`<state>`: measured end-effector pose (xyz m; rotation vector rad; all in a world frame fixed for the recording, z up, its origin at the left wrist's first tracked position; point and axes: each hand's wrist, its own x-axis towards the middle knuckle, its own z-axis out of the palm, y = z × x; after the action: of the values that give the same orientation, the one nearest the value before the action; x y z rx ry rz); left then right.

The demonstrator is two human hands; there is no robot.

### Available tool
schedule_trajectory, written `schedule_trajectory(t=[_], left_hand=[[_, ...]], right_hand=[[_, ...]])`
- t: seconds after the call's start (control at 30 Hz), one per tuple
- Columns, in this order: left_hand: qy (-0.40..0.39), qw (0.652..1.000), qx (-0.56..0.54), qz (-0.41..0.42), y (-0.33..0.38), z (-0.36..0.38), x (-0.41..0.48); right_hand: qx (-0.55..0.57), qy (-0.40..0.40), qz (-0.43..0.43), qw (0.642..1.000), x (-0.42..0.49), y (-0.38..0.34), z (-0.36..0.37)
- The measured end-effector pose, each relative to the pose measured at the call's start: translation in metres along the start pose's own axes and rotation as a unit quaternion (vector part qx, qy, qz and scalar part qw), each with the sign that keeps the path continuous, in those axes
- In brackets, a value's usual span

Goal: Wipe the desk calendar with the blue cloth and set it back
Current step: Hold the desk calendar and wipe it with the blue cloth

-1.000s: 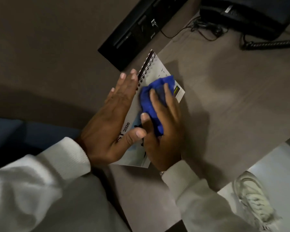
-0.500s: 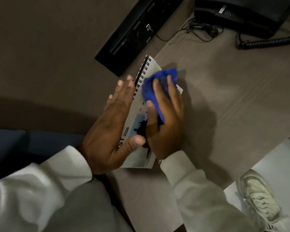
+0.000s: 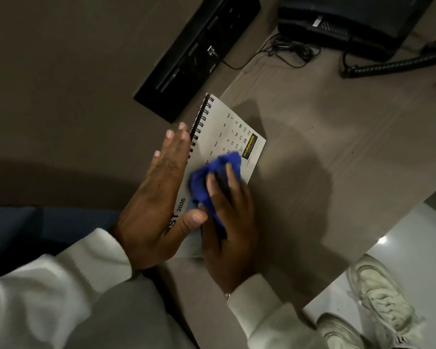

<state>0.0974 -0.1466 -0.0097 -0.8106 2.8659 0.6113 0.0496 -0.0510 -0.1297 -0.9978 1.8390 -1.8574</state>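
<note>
A white spiral-bound desk calendar (image 3: 230, 131) stands tilted on the brown desk (image 3: 325, 159), its date grid facing up. My left hand (image 3: 156, 200) holds it along the spiral edge, fingers flat behind it and the thumb on the front page. My right hand (image 3: 229, 222) presses a crumpled blue cloth (image 3: 212, 180) against the lower middle of the page. The cloth and both hands hide much of the lower page.
A black flat device (image 3: 194, 54) lies past the calendar at the desk's far edge, with thin cables (image 3: 285, 51) beside it. A dark desk phone (image 3: 350, 21) and its coiled cord (image 3: 393, 64) sit at the far right. Pale shoes (image 3: 380, 298) rest on the light floor.
My right hand has drawn the blue cloth down the page toward me, uncovering the date grid and the yellow logo. My left hand keeps the same hold.
</note>
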Motion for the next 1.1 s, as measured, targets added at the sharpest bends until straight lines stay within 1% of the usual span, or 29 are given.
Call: schedule_trajectory(t=[0.07, 0.13, 0.2, 0.3, 0.37, 0.47, 0.53, 0.6, 0.7, 0.77, 0.83, 0.9, 0.93, 1.0, 1.1], left_hand=[[-0.004, 1.000, 0.004, 0.001, 0.002, -0.001, 0.001], [-0.008, 1.000, 0.003, -0.003, 0.004, -0.002, 0.001], [-0.007, 1.000, 0.001, -0.007, 0.005, -0.002, 0.001], [-0.001, 1.000, 0.001, -0.011, 0.003, -0.001, 0.000], [0.001, 1.000, -0.004, -0.012, 0.003, 0.000, 0.000], [0.001, 1.000, -0.013, -0.007, 0.002, 0.001, 0.000], [0.002, 1.000, -0.013, -0.001, 0.001, 0.001, 0.000], [0.001, 1.000, -0.009, 0.003, 0.000, 0.000, 0.000], [0.001, 1.000, -0.011, 0.005, 0.001, 0.000, 0.001], [0.004, 1.000, -0.016, -0.003, 0.002, 0.001, 0.002], [0.009, 1.000, -0.021, -0.008, 0.001, 0.001, 0.001], [0.010, 1.000, -0.024, -0.009, 0.000, 0.002, 0.000], [0.011, 1.000, -0.024, -0.008, 0.000, 0.002, 0.000], [0.012, 1.000, -0.026, -0.006, 0.000, 0.002, 0.000], [0.008, 1.000, -0.018, 0.004, -0.001, 0.001, -0.001]], right_hand=[[-0.008, 0.020, 0.012, 1.000, 0.031, 0.003, 0.001], [-0.010, 0.048, 0.042, 0.998, 0.055, 0.007, 0.001], [-0.016, 0.071, 0.073, 0.995, 0.060, 0.012, 0.002], [-0.031, 0.047, 0.122, 0.991, 0.038, 0.016, 0.001], [-0.041, 0.040, 0.110, 0.992, 0.014, 0.015, 0.000], [-0.026, 0.037, 0.049, 0.998, -0.014, 0.006, 0.005], [-0.018, 0.033, 0.028, 0.999, -0.008, -0.001, 0.007], [-0.008, 0.038, 0.030, 0.999, 0.019, -0.003, 0.007], [0.006, 0.081, 0.057, 0.995, 0.065, 0.000, 0.007], [0.003, 0.106, 0.077, 0.991, 0.075, 0.008, 0.006], [-0.026, 0.091, 0.128, 0.987, 0.068, 0.014, 0.002], [-0.055, 0.047, 0.185, 0.980, 0.048, 0.015, -0.001], [-0.069, 0.033, 0.190, 0.979, 0.035, 0.013, -0.001], [-0.073, 0.039, 0.159, 0.984, 0.007, 0.004, 0.001], [-0.037, 0.044, 0.108, 0.993, -0.016, -0.004, 0.008]])
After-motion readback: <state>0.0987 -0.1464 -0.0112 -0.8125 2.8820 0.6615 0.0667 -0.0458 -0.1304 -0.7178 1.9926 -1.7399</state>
